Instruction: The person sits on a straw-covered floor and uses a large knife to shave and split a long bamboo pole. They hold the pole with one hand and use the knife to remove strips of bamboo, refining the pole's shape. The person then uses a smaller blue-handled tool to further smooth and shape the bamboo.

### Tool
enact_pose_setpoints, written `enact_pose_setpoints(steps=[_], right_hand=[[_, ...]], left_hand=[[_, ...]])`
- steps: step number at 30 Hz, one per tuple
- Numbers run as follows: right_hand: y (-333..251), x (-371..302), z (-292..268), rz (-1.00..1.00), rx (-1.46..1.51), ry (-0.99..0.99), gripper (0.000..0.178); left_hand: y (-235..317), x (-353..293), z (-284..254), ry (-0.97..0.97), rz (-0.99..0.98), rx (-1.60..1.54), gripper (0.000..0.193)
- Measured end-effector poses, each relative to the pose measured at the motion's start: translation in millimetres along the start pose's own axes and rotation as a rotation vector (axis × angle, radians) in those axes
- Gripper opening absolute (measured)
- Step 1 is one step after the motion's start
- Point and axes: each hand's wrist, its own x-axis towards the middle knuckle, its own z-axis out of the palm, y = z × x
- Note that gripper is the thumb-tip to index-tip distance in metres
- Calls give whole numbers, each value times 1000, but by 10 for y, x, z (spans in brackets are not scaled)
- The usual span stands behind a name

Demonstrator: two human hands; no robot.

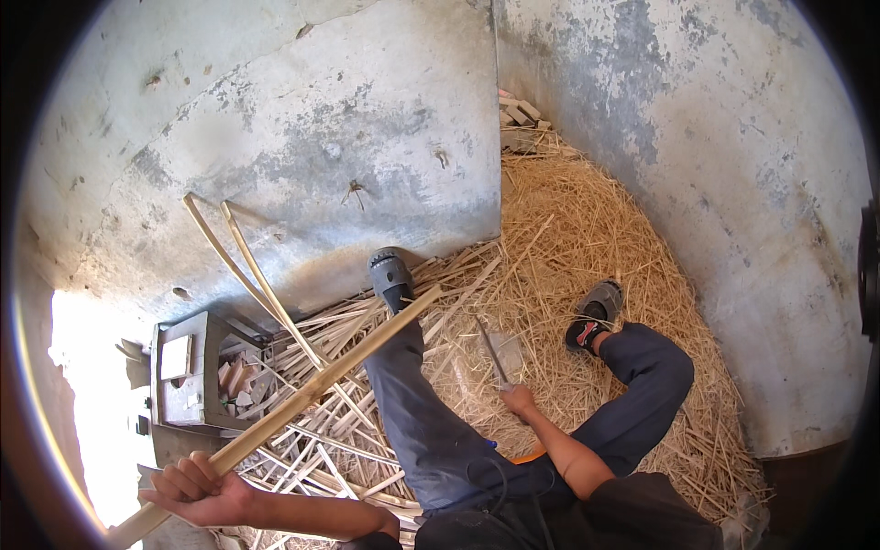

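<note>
My left hand [203, 490] is closed around a long split bamboo strip [321, 380] near its lower end. The strip slants up to the right, and its far end crosses over my left leg. In my right hand [521, 401], held low between my legs, is a knife [491, 350] with a long, narrow, dark blade pointing up and slightly left. The blade and the strip are apart. Under the blade lies a pale flat block [502, 353] among shavings.
Shavings [587, 211] and loose bamboo strips [312, 449] cover the floor around my legs. Two long bent strips [247, 275] lean by the worn wall [321, 119]. At left stands a wooden box [188, 371] with scraps inside. Bricks [522, 113] lie in the far corner.
</note>
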Motion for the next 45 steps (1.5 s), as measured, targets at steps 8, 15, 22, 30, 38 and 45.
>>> enact_pose_setpoints(steps=[8, 15, 22, 30, 38, 45], right_hand=[[-57, -77, 15, 4, -403, -308, 50], [-1419, -741, -1836, -400, -192, -41, 40], [-1736, -1726, -3888, -509, 353, 287, 24], [406, -894, -3548, -112, -465, 20, 31], [585, -1131, -1981, 54, -141, -130, 31], [562, -1048, -1552, 101, 57, -131, 32]], left_hand=[[-255, 163, -313, -271, -86, -239, 50], [-264, 167, -443, -203, -115, -273, 51], [-209, 75, -514, -48, -74, -169, 51], [-166, 117, -752, -2, -77, -152, 52], [-23, 134, -690, 3, -45, -128, 52], [-16, 98, -682, -12, -75, -182, 52]])
